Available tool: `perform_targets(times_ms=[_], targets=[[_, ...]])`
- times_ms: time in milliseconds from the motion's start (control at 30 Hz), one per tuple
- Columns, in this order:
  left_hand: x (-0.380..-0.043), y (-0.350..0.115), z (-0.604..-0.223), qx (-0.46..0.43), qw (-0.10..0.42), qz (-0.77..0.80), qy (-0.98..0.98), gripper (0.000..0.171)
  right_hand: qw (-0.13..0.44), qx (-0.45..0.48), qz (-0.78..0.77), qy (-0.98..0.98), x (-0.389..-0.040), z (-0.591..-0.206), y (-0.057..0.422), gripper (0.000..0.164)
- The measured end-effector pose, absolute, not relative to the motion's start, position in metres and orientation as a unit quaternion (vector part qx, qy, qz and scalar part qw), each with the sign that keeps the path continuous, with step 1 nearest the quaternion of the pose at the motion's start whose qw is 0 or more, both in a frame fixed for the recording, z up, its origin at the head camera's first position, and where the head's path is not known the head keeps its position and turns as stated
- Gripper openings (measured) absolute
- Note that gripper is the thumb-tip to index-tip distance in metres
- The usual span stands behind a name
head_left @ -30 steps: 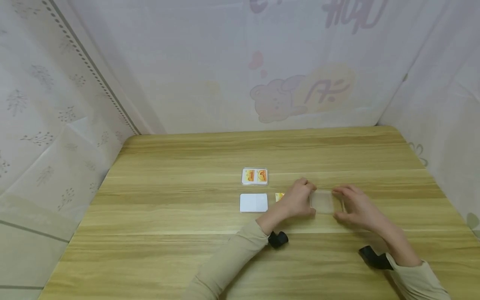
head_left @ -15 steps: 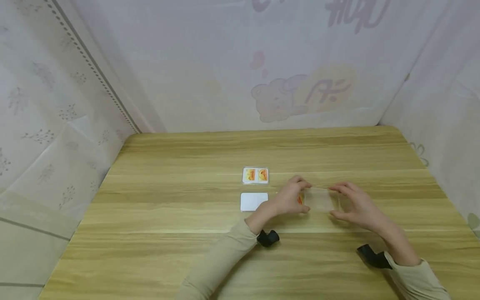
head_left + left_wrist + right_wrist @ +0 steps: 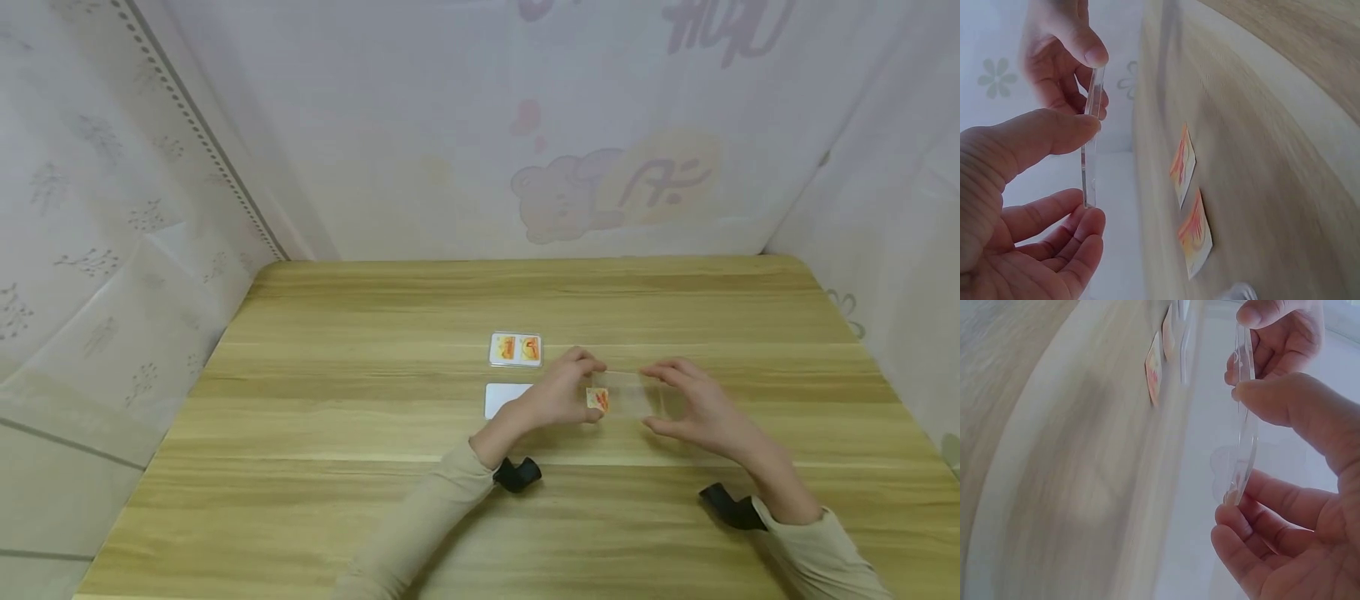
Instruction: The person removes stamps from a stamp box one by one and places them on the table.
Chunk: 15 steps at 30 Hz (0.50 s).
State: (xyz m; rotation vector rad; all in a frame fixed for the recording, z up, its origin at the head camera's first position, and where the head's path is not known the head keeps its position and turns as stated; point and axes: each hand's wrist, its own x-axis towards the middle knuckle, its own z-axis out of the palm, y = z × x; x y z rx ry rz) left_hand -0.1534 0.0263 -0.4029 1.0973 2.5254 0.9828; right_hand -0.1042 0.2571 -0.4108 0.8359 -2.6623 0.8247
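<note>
Both hands hold a thin, clear plastic case (image 3: 627,395) over the table. My left hand (image 3: 557,393) grips its left end between thumb and fingers, and my right hand (image 3: 696,408) pinches the opposite end. Edge-on in the left wrist view, the case (image 3: 1090,153) stands clear of the tabletop. Two small orange-and-yellow picture cards (image 3: 1196,236) lie on the wood below it. In the head view one picture card (image 3: 597,400) shows by the left fingertips; the other is hidden behind the left hand.
A white card (image 3: 504,400) lies left of the left hand, partly covered by it. Behind that is a clear case with two orange pictures (image 3: 516,349). Black wrist mounts (image 3: 519,475) sit under the sleeves. A patterned curtain (image 3: 420,150) hangs behind the wooden table (image 3: 360,375).
Both hands have moved left together with the clear case. The left hand now overlaps part of the white card, and a picture card has come into view by its fingertips.
</note>
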Motion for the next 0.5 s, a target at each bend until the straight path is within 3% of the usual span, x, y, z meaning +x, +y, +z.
perform_targets(times_ms=[500], targets=[[-0.150, 0.001, -0.402, 0.363, 0.091, 0.331, 0.866, 0.057, 0.087, 0.298, 0.302, -0.901, -0.111, -0.412, 0.234, 0.056]])
